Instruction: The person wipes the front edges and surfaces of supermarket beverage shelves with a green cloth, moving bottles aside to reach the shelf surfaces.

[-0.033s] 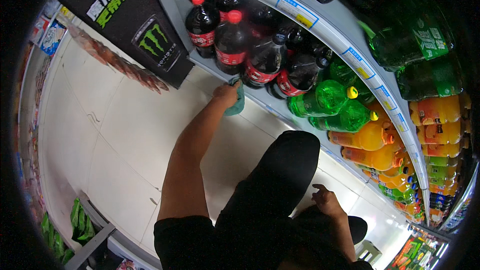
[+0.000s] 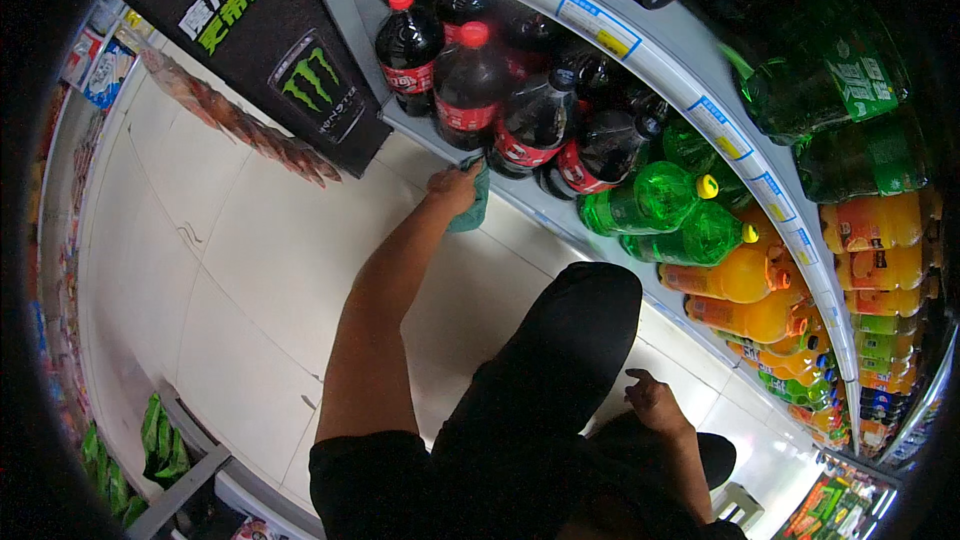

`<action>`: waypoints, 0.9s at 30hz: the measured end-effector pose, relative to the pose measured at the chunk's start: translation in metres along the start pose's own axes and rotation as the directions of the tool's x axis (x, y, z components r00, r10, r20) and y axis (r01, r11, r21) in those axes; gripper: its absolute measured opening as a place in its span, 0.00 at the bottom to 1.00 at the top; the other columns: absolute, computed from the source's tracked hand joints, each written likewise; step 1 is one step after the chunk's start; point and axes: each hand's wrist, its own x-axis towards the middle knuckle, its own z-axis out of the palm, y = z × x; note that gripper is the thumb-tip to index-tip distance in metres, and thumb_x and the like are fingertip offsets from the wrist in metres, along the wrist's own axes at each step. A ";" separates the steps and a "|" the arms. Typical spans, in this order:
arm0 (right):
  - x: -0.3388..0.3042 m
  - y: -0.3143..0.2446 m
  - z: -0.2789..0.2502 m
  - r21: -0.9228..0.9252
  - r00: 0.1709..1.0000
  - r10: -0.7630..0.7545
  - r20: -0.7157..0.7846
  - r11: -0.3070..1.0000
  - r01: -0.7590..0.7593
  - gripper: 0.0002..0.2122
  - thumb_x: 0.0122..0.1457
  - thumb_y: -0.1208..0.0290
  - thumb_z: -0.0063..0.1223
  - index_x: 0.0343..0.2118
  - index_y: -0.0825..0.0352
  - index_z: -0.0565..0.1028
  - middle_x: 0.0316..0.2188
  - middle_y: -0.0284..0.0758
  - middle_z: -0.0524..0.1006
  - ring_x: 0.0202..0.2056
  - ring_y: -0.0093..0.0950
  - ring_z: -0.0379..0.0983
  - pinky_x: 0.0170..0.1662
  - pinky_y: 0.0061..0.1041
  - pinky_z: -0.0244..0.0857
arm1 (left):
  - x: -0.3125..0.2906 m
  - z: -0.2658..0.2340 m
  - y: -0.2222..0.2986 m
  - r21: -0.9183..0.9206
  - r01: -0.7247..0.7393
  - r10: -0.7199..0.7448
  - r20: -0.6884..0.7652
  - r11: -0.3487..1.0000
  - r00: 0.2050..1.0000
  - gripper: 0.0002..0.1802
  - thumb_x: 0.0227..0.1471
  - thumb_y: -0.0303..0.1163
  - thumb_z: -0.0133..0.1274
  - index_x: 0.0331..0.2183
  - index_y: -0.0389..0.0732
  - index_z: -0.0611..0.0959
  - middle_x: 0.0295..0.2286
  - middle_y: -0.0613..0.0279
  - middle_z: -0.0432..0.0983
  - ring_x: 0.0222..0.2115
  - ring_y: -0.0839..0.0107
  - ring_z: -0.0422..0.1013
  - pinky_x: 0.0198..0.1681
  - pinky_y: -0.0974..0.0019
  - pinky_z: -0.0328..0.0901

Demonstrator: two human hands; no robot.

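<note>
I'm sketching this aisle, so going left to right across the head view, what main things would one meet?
Black display panel, left hand with a green cloth, right hand, orange bottles on the upper shelf.

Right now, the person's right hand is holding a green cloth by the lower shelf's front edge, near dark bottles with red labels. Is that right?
Wrong hand: the head view shows the left hand, not the right hand, holding the green cloth by the lower shelf's front edge, near dark bottles with red labels.
</note>
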 end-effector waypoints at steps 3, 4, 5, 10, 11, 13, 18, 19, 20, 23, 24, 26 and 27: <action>0.010 -0.003 -0.003 0.001 0.999 -0.008 0.041 1.000 0.008 0.15 0.53 0.77 0.48 0.44 0.72 0.68 0.32 0.46 0.76 0.31 0.37 0.75 0.35 0.32 0.69 | 0.007 -0.009 -0.003 -0.112 0.124 -0.119 0.048 0.986 0.992 0.24 0.58 0.40 0.29 0.55 0.48 0.65 0.45 0.47 0.70 0.46 0.53 0.67 0.50 0.54 0.61; 0.014 -0.004 -0.003 0.016 0.998 -0.021 0.066 1.000 0.020 0.15 0.53 0.77 0.48 0.44 0.72 0.68 0.36 0.48 0.75 0.32 0.39 0.75 0.36 0.34 0.69 | 0.008 0.002 -0.005 -0.114 0.151 -0.147 0.043 0.982 0.988 0.24 0.57 0.39 0.31 0.55 0.50 0.64 0.44 0.48 0.71 0.46 0.54 0.68 0.49 0.54 0.61; 0.016 -0.008 -0.001 0.009 0.997 -0.023 0.076 1.000 0.022 0.15 0.53 0.77 0.49 0.45 0.72 0.68 0.35 0.48 0.75 0.32 0.40 0.75 0.36 0.34 0.69 | 0.013 0.019 -0.005 -0.116 0.179 -0.176 0.039 0.977 0.984 0.25 0.56 0.39 0.33 0.55 0.52 0.64 0.44 0.49 0.72 0.45 0.54 0.68 0.49 0.55 0.61; 0.015 -0.016 -0.006 -0.013 0.998 -0.030 0.058 0.999 0.030 0.17 0.52 0.78 0.49 0.47 0.70 0.66 0.29 0.47 0.76 0.31 0.41 0.75 0.36 0.34 0.69 | 0.004 0.001 -0.019 -0.013 0.012 -0.012 0.003 1.000 1.000 0.33 0.49 0.33 0.43 0.58 0.56 0.58 0.42 0.47 0.71 0.41 0.49 0.69 0.45 0.50 0.64; 0.014 -0.016 -0.009 -0.017 0.997 -0.044 0.058 0.999 0.045 0.18 0.52 0.78 0.49 0.47 0.70 0.66 0.28 0.47 0.76 0.31 0.41 0.75 0.36 0.34 0.69 | 0.002 0.002 -0.029 -0.043 0.007 -0.007 -0.018 0.999 1.000 0.33 0.49 0.33 0.42 0.58 0.55 0.59 0.43 0.47 0.71 0.42 0.49 0.69 0.45 0.50 0.64; 0.004 -0.017 -0.014 0.067 0.998 0.047 0.036 0.997 -0.050 0.18 0.51 0.78 0.49 0.47 0.69 0.66 0.28 0.47 0.76 0.31 0.41 0.75 0.36 0.34 0.69 | 0.002 -0.001 -0.046 -0.100 -0.006 -0.001 -0.069 0.995 0.998 0.32 0.49 0.33 0.41 0.58 0.55 0.60 0.43 0.47 0.71 0.42 0.49 0.69 0.45 0.50 0.64; -0.016 0.007 -0.009 0.080 0.979 0.199 -0.035 0.977 -0.196 0.18 0.51 0.77 0.49 0.47 0.67 0.66 0.26 0.47 0.76 0.32 0.42 0.75 0.36 0.34 0.68 | 0.006 -0.024 -0.074 -0.175 0.171 -0.204 -0.197 0.970 0.959 0.25 0.51 0.36 0.41 0.52 0.50 0.66 0.44 0.44 0.69 0.40 0.48 0.69 0.43 0.49 0.64; -0.018 0.007 -0.008 0.079 0.978 0.205 -0.033 0.976 -0.202 0.18 0.52 0.77 0.50 0.47 0.67 0.66 0.26 0.47 0.76 0.32 0.42 0.75 0.36 0.34 0.68 | 0.009 -0.030 -0.080 -0.196 0.262 -0.311 -0.286 0.945 0.906 0.22 0.51 0.37 0.42 0.50 0.48 0.68 0.44 0.45 0.69 0.38 0.49 0.71 0.42 0.51 0.65; -0.020 0.006 -0.007 0.080 0.976 0.215 -0.032 0.974 -0.212 0.18 0.52 0.77 0.50 0.47 0.67 0.66 0.26 0.47 0.76 0.32 0.42 0.75 0.36 0.34 0.68 | 0.011 -0.037 -0.083 -0.247 0.280 -0.349 -0.305 0.928 0.886 0.22 0.51 0.37 0.42 0.49 0.47 0.68 0.44 0.43 0.67 0.39 0.49 0.71 0.42 0.51 0.65; -0.020 0.005 -0.005 0.059 0.976 0.217 -0.019 0.975 -0.215 0.18 0.52 0.77 0.50 0.47 0.67 0.66 0.27 0.47 0.76 0.32 0.42 0.75 0.36 0.34 0.68 | 0.016 -0.041 -0.089 -0.376 0.321 -0.456 -0.360 0.869 0.814 0.21 0.51 0.38 0.45 0.47 0.46 0.67 0.47 0.41 0.63 0.39 0.48 0.70 0.42 0.51 0.66; -0.019 0.005 -0.005 0.048 0.977 0.212 -0.013 0.976 -0.212 0.18 0.52 0.76 0.50 0.47 0.67 0.66 0.27 0.47 0.76 0.32 0.42 0.75 0.36 0.34 0.68 | 0.023 -0.027 -0.090 -0.403 0.328 -0.481 -0.378 0.855 0.791 0.20 0.51 0.38 0.46 0.47 0.46 0.66 0.47 0.41 0.62 0.39 0.47 0.69 0.42 0.51 0.65; -0.016 0.001 -0.005 0.058 0.981 0.188 -0.043 0.981 -0.185 0.18 0.52 0.76 0.50 0.48 0.67 0.65 0.28 0.47 0.76 0.32 0.42 0.75 0.37 0.34 0.68 | 0.025 -0.021 -0.083 -0.509 0.276 -0.513 -0.415 0.815 0.751 0.20 0.50 0.37 0.47 0.46 0.46 0.66 0.47 0.43 0.61 0.40 0.47 0.68 0.42 0.50 0.65; -0.015 -0.001 -0.005 0.061 0.983 0.175 -0.057 0.983 -0.172 0.18 0.52 0.77 0.50 0.48 0.67 0.65 0.28 0.47 0.76 0.32 0.42 0.75 0.37 0.34 0.68 | 0.021 -0.017 -0.081 -0.581 0.223 -0.529 -0.433 0.783 0.730 0.19 0.50 0.37 0.48 0.45 0.46 0.66 0.47 0.44 0.62 0.41 0.47 0.67 0.43 0.50 0.65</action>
